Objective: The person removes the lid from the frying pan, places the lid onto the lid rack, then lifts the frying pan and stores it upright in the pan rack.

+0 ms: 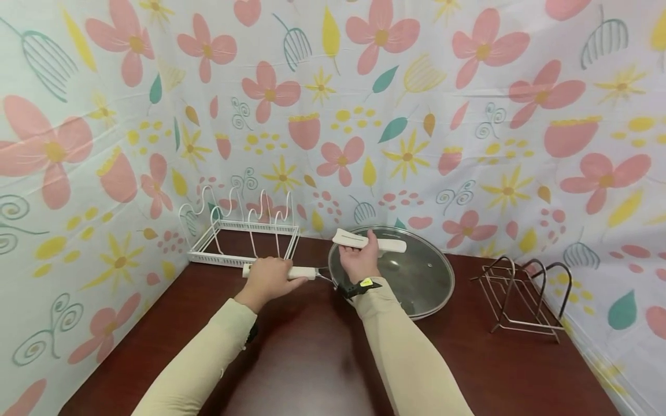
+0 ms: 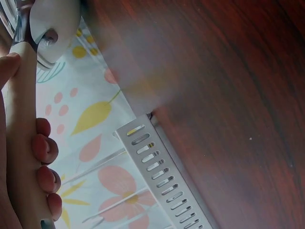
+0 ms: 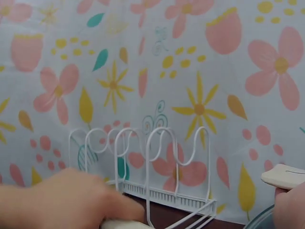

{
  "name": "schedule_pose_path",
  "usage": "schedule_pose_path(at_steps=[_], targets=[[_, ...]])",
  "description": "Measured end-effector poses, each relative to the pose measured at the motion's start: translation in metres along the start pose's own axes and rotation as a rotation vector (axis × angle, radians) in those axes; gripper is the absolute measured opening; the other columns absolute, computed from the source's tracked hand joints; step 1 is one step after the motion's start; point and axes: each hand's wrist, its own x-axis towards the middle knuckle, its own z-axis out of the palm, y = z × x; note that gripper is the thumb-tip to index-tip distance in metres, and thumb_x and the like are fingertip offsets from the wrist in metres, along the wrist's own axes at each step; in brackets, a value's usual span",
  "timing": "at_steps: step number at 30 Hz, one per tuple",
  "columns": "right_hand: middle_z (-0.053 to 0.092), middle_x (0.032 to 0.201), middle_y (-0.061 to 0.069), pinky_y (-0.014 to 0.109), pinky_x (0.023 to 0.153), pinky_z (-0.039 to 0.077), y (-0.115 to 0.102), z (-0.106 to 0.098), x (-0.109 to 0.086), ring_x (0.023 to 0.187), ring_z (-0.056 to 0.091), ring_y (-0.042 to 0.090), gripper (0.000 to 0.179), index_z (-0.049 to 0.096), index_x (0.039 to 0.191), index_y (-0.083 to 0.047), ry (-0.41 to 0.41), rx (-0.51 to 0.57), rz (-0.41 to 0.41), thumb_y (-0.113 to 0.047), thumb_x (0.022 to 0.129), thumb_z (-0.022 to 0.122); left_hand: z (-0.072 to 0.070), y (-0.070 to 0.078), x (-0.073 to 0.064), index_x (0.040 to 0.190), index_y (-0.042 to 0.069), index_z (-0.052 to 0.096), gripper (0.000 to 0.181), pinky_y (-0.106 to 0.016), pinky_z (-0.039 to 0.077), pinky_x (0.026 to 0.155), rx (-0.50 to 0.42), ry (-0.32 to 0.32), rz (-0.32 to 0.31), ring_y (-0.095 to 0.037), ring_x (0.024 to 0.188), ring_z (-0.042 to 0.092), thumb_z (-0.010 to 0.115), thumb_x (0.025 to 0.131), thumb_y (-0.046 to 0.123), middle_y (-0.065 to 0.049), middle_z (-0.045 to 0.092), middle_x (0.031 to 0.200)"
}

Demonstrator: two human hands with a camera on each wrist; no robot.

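My left hand [image 1: 267, 280] grips the cream handle [image 2: 21, 119] of a pan, thumb lying along it and fingers wrapped round. A metal neck joins this handle to the pan's pale outer side [image 2: 55, 21], seen in the left wrist view. Over the pan lies a large round glass lid [image 1: 429, 280] with a metal rim, which hides the pan's inside. My right hand [image 1: 361, 257] holds the lid's long cream handle [image 1: 392, 245] from below, palm turned up and thumb over it. Whether the lid touches the pan all round, I cannot tell.
At the back left stands a white wire rack [image 1: 213, 260] with looped dividers, just beyond my left hand. A dark metal rack [image 1: 525, 326] with arched loops stands at the right. A flowered cloth [image 1: 322, 115] hangs behind the reddish-brown table [image 1: 489, 370].
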Motion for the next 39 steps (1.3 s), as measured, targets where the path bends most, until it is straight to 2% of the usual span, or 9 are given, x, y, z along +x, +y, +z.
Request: schedule_pose_path(at_steps=[7,12,14,16,20,23,30,35,39], targets=[[0.041,0.141,-0.002,0.036,0.119,0.027,0.004,0.006,0.003,0.139,0.037,0.014,0.038,0.033,0.139,-0.022,0.011,0.084,-0.063,-0.034,0.107,0.048,0.002,-0.001,-0.001,0.062,0.021,0.044,0.057,-0.038,0.036,0.04,0.002,0.057,0.024,-0.022,0.048,0.051,0.063,0.084,0.07,0.004,0.042,0.051],[0.042,0.133,-0.002,0.037,0.122,0.017,0.007,0.011,0.01,0.136,0.037,0.014,0.019,0.035,0.116,-0.019,0.032,0.088,-0.099,-0.032,0.107,0.046,0.003,0.001,-0.002,0.064,0.021,0.046,0.056,-0.038,0.038,0.042,0.0,0.055,0.016,-0.022,0.05,0.053,0.064,0.084,0.07,0.005,0.045,0.053],[0.043,0.132,-0.004,0.041,0.123,0.01,0.007,0.012,0.012,0.136,0.036,0.015,0.018,0.035,0.111,-0.02,0.035,0.083,-0.098,-0.033,0.107,0.046,0.003,0.002,-0.002,0.064,0.021,0.047,0.055,-0.039,0.038,0.042,-0.005,0.055,0.015,-0.022,0.05,0.053,0.064,0.084,0.07,0.005,0.045,0.053],[0.044,0.125,-0.004,0.041,0.123,0.01,0.007,0.014,0.013,0.129,0.039,0.016,0.019,0.035,0.106,-0.02,0.04,0.094,-0.098,-0.034,0.107,0.047,0.004,0.002,-0.002,0.064,0.021,0.047,0.055,-0.039,0.038,0.041,-0.006,0.058,0.017,-0.022,0.05,0.052,0.064,0.084,0.07,0.005,0.045,0.053],[0.046,0.108,-0.004,0.033,0.114,0.023,0.008,0.016,0.017,0.099,0.045,0.016,0.02,0.037,0.098,-0.018,0.059,0.124,-0.105,-0.034,0.107,0.046,0.006,0.0,-0.002,0.064,0.022,0.047,0.055,-0.038,0.038,0.041,0.014,0.074,0.026,-0.021,0.05,0.052,0.062,0.084,0.071,0.006,0.045,0.054],[0.046,0.096,-0.004,0.029,0.105,0.03,0.01,0.015,0.021,0.087,0.043,0.016,0.022,0.038,0.092,-0.017,0.073,0.122,-0.114,-0.03,0.108,0.043,0.007,0.0,-0.004,0.064,0.022,0.047,0.056,-0.037,0.038,0.041,0.031,0.08,0.029,-0.021,0.05,0.052,0.062,0.084,0.071,0.006,0.045,0.054],[0.041,0.08,-0.002,0.026,0.092,0.035,0.015,0.014,0.023,0.082,0.041,0.016,0.026,0.035,0.085,-0.014,0.101,0.045,-0.159,-0.025,0.108,0.041,0.005,0.002,-0.007,0.063,0.021,0.047,0.055,-0.038,0.038,0.041,0.008,0.103,0.034,-0.021,0.048,0.051,0.066,0.083,0.069,0.005,0.043,0.053],[0.04,0.08,0.0,0.028,0.09,0.037,0.019,0.014,0.022,0.076,0.044,0.017,0.028,0.036,0.082,-0.011,0.121,-0.032,-0.19,-0.022,0.107,0.04,0.007,0.002,-0.006,0.064,0.022,0.048,0.055,-0.038,0.039,0.042,0.034,0.099,0.023,-0.021,0.05,0.052,0.063,0.083,0.071,0.006,0.045,0.054],[0.041,0.08,0.001,0.028,0.089,0.037,0.023,0.016,0.023,0.08,0.045,0.017,0.026,0.038,0.083,-0.009,0.131,-0.058,-0.233,-0.02,0.107,0.039,0.009,0.0,-0.005,0.064,0.022,0.049,0.056,-0.038,0.039,0.042,0.046,0.106,0.023,-0.021,0.05,0.053,0.063,0.083,0.072,0.005,0.047,0.054]])
